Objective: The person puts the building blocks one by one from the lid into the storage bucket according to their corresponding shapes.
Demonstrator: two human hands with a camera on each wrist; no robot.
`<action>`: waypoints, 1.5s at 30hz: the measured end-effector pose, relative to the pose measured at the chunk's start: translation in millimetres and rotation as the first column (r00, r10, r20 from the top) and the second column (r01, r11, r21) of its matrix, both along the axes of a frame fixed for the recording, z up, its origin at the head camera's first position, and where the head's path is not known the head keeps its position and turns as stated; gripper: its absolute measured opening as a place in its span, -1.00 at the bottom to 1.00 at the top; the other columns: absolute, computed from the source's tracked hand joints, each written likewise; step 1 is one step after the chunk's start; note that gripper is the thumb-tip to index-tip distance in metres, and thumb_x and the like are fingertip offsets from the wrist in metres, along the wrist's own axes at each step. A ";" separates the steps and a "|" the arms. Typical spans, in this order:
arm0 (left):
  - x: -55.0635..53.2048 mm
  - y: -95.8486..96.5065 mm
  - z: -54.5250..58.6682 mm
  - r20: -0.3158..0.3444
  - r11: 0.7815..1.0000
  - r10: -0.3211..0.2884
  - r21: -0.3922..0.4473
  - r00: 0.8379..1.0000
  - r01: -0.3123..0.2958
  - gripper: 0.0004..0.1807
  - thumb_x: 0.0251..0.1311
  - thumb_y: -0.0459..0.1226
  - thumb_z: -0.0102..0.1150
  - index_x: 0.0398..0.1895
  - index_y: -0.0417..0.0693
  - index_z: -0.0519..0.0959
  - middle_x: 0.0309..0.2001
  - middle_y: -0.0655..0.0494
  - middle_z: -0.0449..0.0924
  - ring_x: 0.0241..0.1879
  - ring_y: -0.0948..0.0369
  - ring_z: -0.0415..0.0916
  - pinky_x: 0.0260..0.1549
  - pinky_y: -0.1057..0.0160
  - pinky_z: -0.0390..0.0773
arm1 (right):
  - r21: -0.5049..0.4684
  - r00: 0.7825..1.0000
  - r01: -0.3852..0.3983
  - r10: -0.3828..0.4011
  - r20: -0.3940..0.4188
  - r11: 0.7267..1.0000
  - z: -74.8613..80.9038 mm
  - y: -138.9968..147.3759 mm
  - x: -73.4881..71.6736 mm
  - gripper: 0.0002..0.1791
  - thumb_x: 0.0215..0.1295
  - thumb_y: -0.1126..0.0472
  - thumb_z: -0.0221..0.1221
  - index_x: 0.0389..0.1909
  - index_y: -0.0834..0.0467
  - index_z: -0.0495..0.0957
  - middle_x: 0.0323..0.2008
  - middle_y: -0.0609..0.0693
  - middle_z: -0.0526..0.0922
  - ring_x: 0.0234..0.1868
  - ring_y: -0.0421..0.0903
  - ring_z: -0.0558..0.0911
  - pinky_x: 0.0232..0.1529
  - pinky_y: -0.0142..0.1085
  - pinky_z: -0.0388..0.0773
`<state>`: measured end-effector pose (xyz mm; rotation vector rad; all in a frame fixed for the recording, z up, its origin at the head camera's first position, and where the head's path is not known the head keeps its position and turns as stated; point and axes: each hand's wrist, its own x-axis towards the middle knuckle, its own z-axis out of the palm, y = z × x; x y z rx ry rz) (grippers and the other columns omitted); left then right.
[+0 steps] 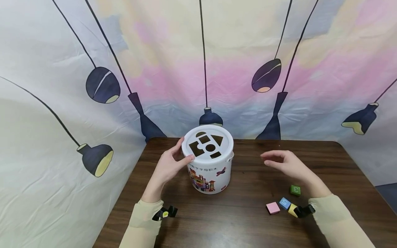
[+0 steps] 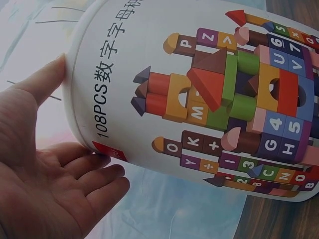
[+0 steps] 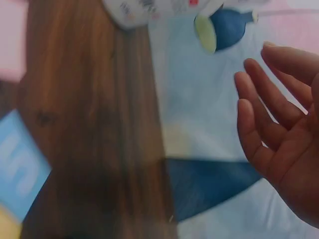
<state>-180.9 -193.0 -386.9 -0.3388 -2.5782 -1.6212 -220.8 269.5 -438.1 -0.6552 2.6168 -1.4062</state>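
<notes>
A white bucket (image 1: 209,172) of building blocks stands upright on the table, its printed block picture (image 2: 239,99) toward me. Its white lid (image 1: 227,137) has several cut-out shapes. At the lid's left side, my left hand (image 1: 167,165) touches the rim with thumb and fingers spread along it. The left wrist view shows these fingers (image 2: 89,174) loosely extended. To the bucket's right, my right hand (image 1: 286,163) hovers over the table with relaxed fingers and holds nothing. Below it lie a green block (image 1: 295,190), a blue block (image 1: 284,203), a pink block (image 1: 273,208) and a yellow block (image 1: 292,209).
The dark wooden table (image 1: 242,227) ends at the back against a hanging cloth (image 1: 180,69) printed with lamps. A small handle joint (image 1: 231,157) sticks out from the bucket's right side. The yellow block is partly hidden by the black right wrist strap (image 1: 305,210).
</notes>
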 end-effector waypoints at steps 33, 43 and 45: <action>1.0 -1.9 -3.2 -0.008 0.999 -0.007 0.031 1.000 0.007 -0.05 0.33 -0.08 0.51 0.71 0.13 0.22 0.62 -0.02 0.25 0.53 0.04 0.31 0.40 -0.16 0.42 | 0.177 0.967 -0.004 -0.042 0.252 0.984 -65.6 105.9 26.5 -0.38 0.32 0.17 0.50 0.29 0.41 0.60 0.14 0.22 0.69 -0.05 -0.25 0.61 -0.12 -0.35 0.64; -0.9 -0.4 -2.2 -0.007 1.000 -0.005 0.020 1.000 0.005 -0.05 0.32 -0.04 0.51 0.70 0.14 0.23 0.63 0.03 0.24 0.54 0.04 0.30 0.41 -0.16 0.41 | 0.238 0.966 -0.030 -0.033 0.256 0.971 -66.7 103.3 25.8 -0.43 0.25 0.13 0.55 0.20 0.32 0.67 0.00 0.07 0.66 -0.12 -0.18 0.52 -0.17 -0.32 0.56; -1.4 -0.3 -2.5 -0.007 1.000 -0.010 0.027 1.000 0.010 -0.05 0.32 -0.05 0.52 0.70 0.14 0.23 0.63 0.04 0.23 0.54 0.04 0.28 0.41 -0.16 0.40 | 0.237 0.965 -0.029 -0.035 0.259 0.971 -66.5 102.3 26.4 -0.46 0.25 0.14 0.54 0.16 0.32 0.69 -0.07 0.06 0.64 -0.16 -0.17 0.50 -0.21 -0.31 0.54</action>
